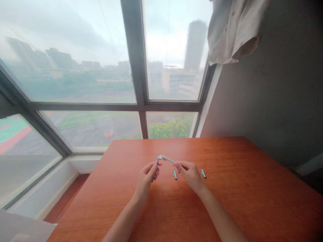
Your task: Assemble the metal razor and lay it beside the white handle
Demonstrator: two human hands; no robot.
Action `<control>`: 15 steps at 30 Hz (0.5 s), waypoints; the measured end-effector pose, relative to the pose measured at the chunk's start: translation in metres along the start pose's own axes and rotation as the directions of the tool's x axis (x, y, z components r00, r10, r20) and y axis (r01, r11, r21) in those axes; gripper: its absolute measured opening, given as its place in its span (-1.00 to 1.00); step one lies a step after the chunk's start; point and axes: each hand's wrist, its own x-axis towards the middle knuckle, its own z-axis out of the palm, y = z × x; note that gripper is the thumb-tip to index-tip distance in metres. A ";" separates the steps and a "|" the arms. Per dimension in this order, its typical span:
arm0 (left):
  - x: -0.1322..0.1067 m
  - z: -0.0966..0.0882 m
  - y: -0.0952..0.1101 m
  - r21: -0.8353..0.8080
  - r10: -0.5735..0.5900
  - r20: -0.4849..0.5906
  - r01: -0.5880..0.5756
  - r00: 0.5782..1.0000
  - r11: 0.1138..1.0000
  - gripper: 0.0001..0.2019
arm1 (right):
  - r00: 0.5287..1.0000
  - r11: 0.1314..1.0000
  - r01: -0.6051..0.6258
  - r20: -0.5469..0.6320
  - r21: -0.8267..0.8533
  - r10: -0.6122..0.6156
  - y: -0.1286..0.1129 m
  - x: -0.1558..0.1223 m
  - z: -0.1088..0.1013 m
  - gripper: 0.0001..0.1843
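Note:
My left hand (145, 177) is closed around the dark handle of a razor (158, 159), whose silvery head end points up and away. In my right hand (189, 173), thumb and fingers pinch a thin pale stick (168, 159) with a thicker end. That end meets or nearly meets the razor's head; I cannot tell whether they touch. On the table below lies a razor cartridge (175, 174) with a green strip, between my hands. A second razor cartridge (203, 173) lies to the right of my right hand.
The reddish-brown wooden table (121, 161) reaches up to the large windows (85, 77). A light shirt (232, 32) hangs at the upper right, before a dark grey wall (272, 101). Something white (25, 225) is at the lower left corner.

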 end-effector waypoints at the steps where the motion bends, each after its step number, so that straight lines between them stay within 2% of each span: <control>1: 0.000 0.000 0.000 0.003 -0.003 -0.001 0.003 1.000 1.000 -0.64 | 1.000 1.000 0.002 -0.002 -0.006 -0.002 0.000 0.000 0.000 -0.52; 9: 0.000 0.000 0.000 0.009 0.007 -0.014 -0.007 1.000 1.000 -0.65 | 0.999 1.000 0.023 -0.035 -0.014 -0.024 -0.005 -0.001 -0.002 -0.54; 15: 0.000 0.000 0.001 0.015 -0.010 -0.016 0.010 1.000 1.000 -0.64 | 1.000 1.000 0.029 -0.005 0.000 -0.029 -0.003 -0.001 0.000 -0.54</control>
